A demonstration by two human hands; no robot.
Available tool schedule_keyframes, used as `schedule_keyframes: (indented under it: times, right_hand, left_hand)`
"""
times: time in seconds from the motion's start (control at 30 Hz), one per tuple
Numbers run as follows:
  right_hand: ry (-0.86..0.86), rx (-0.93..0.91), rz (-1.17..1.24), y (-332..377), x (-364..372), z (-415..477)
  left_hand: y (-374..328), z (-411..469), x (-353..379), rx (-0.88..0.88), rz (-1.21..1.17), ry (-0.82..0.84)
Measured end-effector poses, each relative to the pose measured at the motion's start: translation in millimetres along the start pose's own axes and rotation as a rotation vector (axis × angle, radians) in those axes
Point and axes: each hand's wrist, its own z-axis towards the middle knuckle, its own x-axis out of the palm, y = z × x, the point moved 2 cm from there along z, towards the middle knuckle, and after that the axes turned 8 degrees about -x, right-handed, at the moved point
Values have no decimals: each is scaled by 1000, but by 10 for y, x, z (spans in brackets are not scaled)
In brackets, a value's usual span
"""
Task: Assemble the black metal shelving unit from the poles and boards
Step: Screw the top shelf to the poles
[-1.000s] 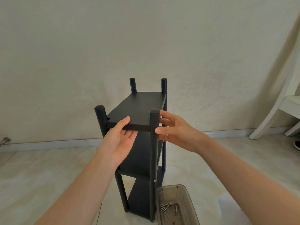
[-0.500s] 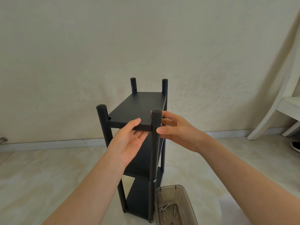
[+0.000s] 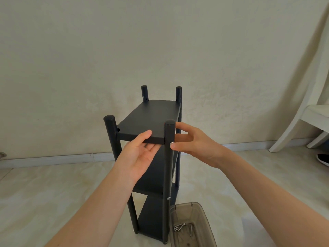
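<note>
The black shelving unit stands upright on the floor with four poles and three boards. My left hand reaches palm-up under the top board, thumb on its front edge, pinching it. My right hand is at the right side of the near-right pole; thumb and forefinger pinch a small silver screw set against the pole at the top board's level. The other fingers reach behind the pole. Lower down the same pole, another screw head shows at the middle board.
A translucent brown plastic box with several loose screws sits on the floor by the unit's near-right foot. A white chair and a dark shoe are at the far right. The wall is close behind.
My left hand slid right along the top board's front edge toward the near-right pole. My right hand shifted to the pole's side, and the screw head now shows at my thumb tip.
</note>
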Motion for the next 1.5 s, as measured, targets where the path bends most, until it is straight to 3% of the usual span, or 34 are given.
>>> schedule_keyframes:
  times: [0.53, 0.73, 0.97, 1.17, 1.5]
  right_hand:
    - [-74, 2, -57, -27, -86, -87]
    - [-95, 85, -174, -279, -218, -121]
    - [120, 367, -350, -1116, -124, -155]
    - [100, 615, -340, -2281, 113, -352]
    - [290, 775, -570, -3613, 652, -829]
  left_hand:
    - [8, -5, 6, 4, 5, -40]
    - [3, -23, 7, 8, -16, -25]
    - [26, -25, 29, -16, -58, -15]
    - [44, -26, 27, -13, -103, -17]
    - [42, -27, -17, 14, -45, -2]
